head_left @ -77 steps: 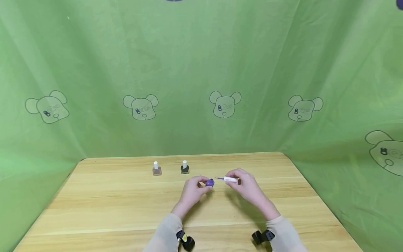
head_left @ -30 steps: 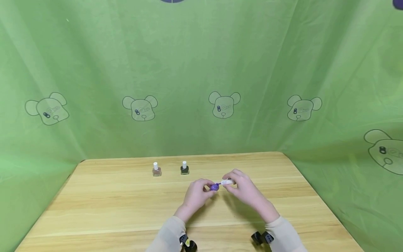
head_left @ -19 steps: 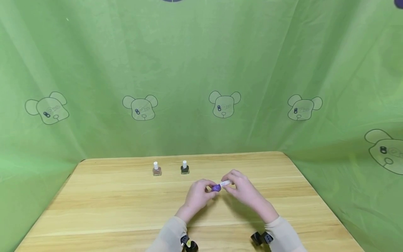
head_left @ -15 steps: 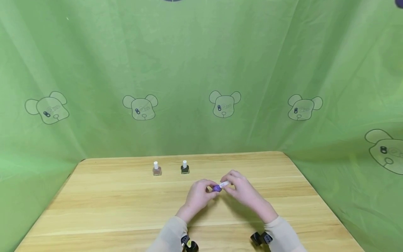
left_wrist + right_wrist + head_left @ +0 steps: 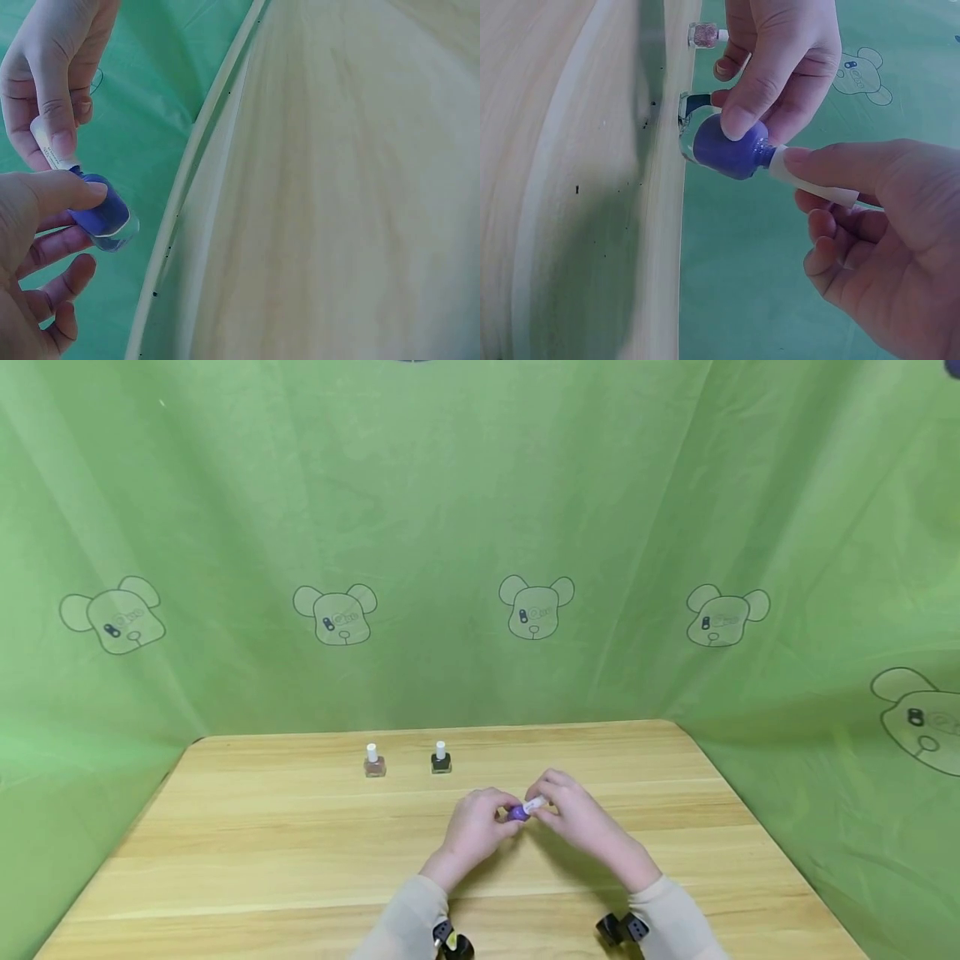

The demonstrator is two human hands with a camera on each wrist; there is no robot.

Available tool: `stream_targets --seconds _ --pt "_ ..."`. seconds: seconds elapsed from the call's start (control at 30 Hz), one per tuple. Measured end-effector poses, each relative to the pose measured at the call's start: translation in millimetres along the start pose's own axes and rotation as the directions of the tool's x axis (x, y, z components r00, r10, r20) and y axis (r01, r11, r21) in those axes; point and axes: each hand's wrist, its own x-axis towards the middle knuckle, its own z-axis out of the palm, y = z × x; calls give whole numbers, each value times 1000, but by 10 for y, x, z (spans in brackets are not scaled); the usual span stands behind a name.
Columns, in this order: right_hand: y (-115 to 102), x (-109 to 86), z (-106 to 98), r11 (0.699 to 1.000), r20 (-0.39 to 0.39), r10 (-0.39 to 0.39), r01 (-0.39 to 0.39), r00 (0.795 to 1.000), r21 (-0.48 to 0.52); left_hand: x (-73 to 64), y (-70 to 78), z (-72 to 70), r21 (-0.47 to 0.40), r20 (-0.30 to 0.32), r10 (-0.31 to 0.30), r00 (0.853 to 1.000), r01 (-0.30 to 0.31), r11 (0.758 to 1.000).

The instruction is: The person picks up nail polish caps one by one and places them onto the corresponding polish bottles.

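A small glass bottle of purple nail polish (image 5: 731, 146) is pinched between the thumb and fingers of my left hand (image 5: 475, 828), held tilted over the table. My right hand (image 5: 577, 814) pinches its white cap (image 5: 817, 180) from the other side. The cap's open end sits at the bottle's threaded neck (image 5: 763, 154), part of which still shows purple below the rim. The cap's brush is out of sight. In the left wrist view, the bottle (image 5: 105, 210) shows a clear glass base, and the cap (image 5: 49, 146) lines up with its neck.
Two capped nail polish bottles stand upright near the table's back edge: a pinkish-brown one (image 5: 375, 767) and a blackish one (image 5: 441, 763). The wooden table (image 5: 285, 852) is bordered by a green curtain (image 5: 450, 510) at the back and sides.
The cap with its brush was apart from the bottle; the right hand brought it left and the brush went into the neck. Bottle and left hand shifted slightly right, and the cap tilted more upright.
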Motion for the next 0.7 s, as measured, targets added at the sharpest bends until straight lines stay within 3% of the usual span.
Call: stream_targets --seconds 0.2,0.33,0.43,0.57,0.7 --pt "-5 -1 -15 1000 23 15 -15 1000 3 -1 -7 3 16 8 4 1000 -4 1000" --pt "21 8 -27 993 4 75 -75 997 90 6 -36 8 -98 29 -39 999 42 994" --pt "61 20 -32 976 -45 111 -101 993 195 12 -58 15 -232 49 -97 994 106 967" --pt "111 41 -23 918 -78 168 -127 983 375 22 -78 25 -368 56 -155 986 165 915" --pt "135 56 0 838 -36 226 -176 973 517 36 -95 28 -424 50 -169 984 174 889"
